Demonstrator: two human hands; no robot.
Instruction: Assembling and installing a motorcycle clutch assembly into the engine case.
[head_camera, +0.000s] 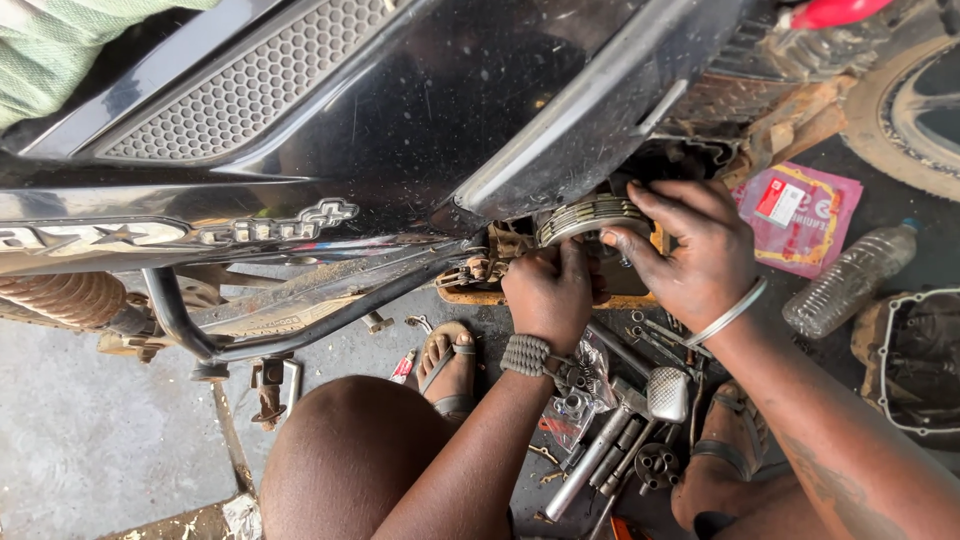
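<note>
Grey oily concrete floor (60, 440), both hands' fingers gripping clutch pack (590, 215) under black motorcycle (420, 110)

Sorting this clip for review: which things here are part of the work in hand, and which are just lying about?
In hand:
left hand and right hand, both on the clutch pack
motorcycle

Lying about:
plastic bottle
red packet
engine cover
loose tools on the floor
plastic bag of small parts
</note>
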